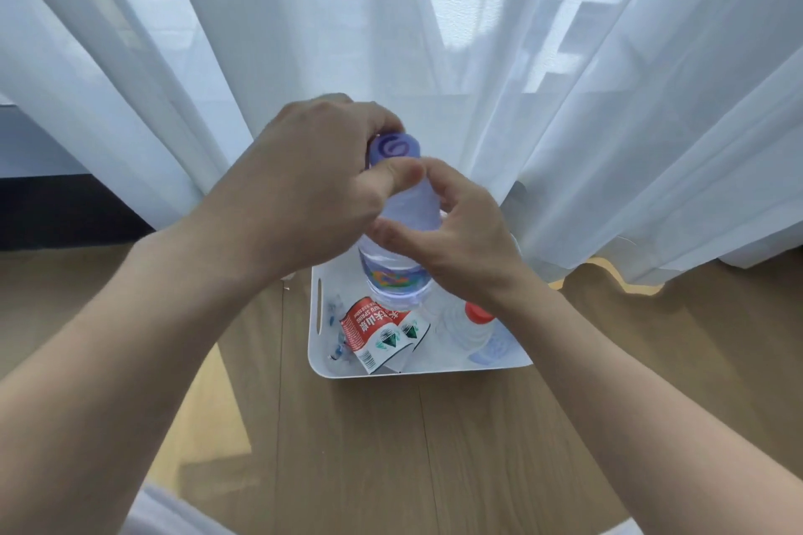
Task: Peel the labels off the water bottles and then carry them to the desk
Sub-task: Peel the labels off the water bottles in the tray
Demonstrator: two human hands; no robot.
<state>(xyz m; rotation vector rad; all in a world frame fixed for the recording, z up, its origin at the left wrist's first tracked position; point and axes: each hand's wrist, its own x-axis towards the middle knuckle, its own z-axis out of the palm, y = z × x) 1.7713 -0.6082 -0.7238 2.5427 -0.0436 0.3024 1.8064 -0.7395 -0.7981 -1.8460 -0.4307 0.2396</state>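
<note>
A clear water bottle with a purple cap is held upright above a white bin. My left hand grips the bottle around its cap and neck. Just below, my right hand pinches the pale label on the bottle's upper body. Colourful print shows lower on the bottle. Inside the bin lie a peeled red and white label and a bare clear bottle with a red cap.
The bin stands on a wooden floor against sheer white curtains. Small blue scraps lie in the bin's left side. A dark baseboard runs at the left.
</note>
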